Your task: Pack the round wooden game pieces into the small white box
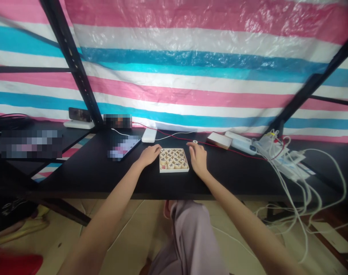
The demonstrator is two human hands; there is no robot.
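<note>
A shallow white box (174, 171) sits on the black desk, filled with rows of round Chinese chess pieces (170, 165). Most pieces show black characters; a red one is at the near left corner. My left hand (150, 155) rests at the box's left side, fingers stretched toward its far left corner. On the other side, my right hand (199, 157) lies by the right edge with its fingers extended. A single loose chess piece (195, 141) is just beyond my right fingers; whether they touch it I cannot tell.
Behind the box are a white power bank (149, 135) and a phone (125, 147). To the right lie a small white box (219, 140), a pale blue device (243, 143) and tangled white cables (294, 172). A red cable (174, 136) crosses the desk. Black metal posts (73, 65) frame a striped sheet.
</note>
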